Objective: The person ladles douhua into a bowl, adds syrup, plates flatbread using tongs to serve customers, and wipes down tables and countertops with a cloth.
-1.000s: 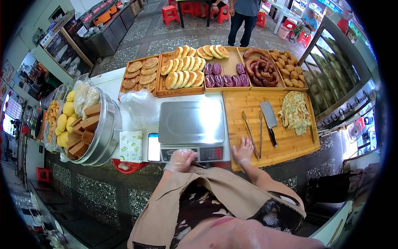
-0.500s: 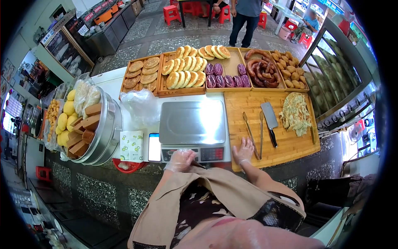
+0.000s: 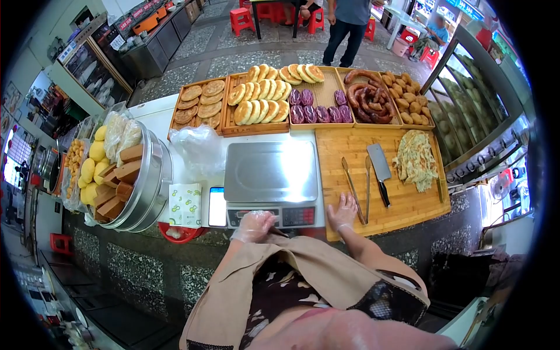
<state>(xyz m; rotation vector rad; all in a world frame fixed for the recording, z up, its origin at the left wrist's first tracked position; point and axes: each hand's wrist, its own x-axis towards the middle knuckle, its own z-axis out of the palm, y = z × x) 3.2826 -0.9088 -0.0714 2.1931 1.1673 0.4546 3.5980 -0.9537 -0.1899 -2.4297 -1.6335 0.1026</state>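
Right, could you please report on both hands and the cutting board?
Left hand at front of scale, grip unclear. Right hand open on cutting board. Tongs beside right hand, cleaver beyond; neither covered.

A big round silver metal steamer (image 3: 154, 181) holds smooth yellow buns (image 3: 87, 171) and brown brick-shaped blocks (image 3: 127, 173). Oval purple pieces with white streaks (image 3: 321, 114) sit in a light brown tray (image 3: 319, 92), beside fat, shiny red-brown sausages (image 3: 368, 100) (they curl around in a heap). Farther back, a person in dark trousers (image 3: 345, 38) stands near bright red plastic stools (image 3: 242, 16).
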